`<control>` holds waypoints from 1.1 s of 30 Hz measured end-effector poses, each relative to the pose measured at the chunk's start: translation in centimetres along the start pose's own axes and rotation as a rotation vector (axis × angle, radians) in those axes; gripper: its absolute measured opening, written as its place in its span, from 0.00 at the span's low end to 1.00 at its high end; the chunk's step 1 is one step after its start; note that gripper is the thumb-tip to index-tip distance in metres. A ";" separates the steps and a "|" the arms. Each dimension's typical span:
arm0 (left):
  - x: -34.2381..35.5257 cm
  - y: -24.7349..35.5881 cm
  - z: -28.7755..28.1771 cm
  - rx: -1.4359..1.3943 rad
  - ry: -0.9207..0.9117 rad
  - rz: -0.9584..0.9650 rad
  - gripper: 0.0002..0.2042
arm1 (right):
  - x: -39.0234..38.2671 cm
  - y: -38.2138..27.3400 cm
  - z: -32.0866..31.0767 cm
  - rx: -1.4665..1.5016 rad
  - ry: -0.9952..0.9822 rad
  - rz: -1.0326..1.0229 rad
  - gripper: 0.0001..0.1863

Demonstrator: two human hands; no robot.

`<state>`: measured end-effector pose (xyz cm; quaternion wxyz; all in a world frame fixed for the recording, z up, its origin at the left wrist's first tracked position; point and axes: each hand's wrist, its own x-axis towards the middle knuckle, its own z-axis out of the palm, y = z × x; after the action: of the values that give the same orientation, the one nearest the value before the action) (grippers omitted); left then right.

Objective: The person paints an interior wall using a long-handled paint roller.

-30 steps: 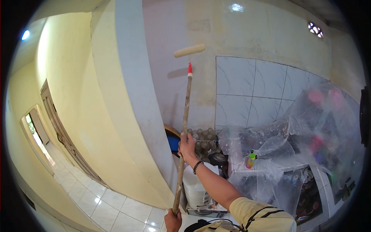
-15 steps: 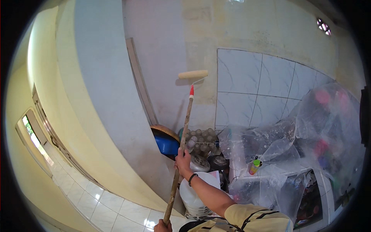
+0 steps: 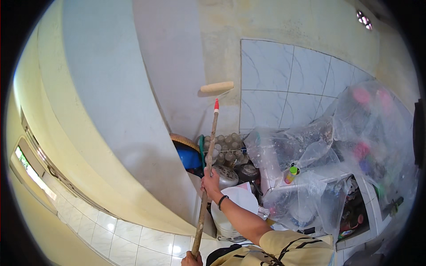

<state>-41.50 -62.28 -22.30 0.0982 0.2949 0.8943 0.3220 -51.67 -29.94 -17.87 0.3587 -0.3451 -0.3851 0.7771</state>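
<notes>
A paint roller with a cream sleeve, a thin wire frame and a red grip sits on the end of a long wooden pole. My right hand, a dark band at its wrist, is closed round the pole about midway. Lower down, my left hand grips the same pole near its bottom end, partly cut off by the picture's edge. The roller lies level at the wall, left of the tiles, casting a narrow shadow; I cannot tell if it presses on the surface.
White wall tiles are to the right. Clear plastic sheeting drapes a tiled counter, with a small green-capped bottle on it. Below the roller stand glass bottles, a blue basin, a metal pot and white buckets.
The roller has moved down the wall relative to the tiles, and its shadow is now narrower. Both hands stay on the pole. The whole view has shifted somewhat.
</notes>
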 end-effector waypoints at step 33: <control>0.0 -0.1 -2.4 0.029 -0.078 -0.066 0.13 | 1.9 5.1 0.2 0.057 -0.001 0.174 0.13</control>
<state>-42.38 -63.57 -20.51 0.1390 0.2790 0.9036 0.2938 -54.30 -30.73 -22.55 0.2994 -0.3666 -0.3315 0.8162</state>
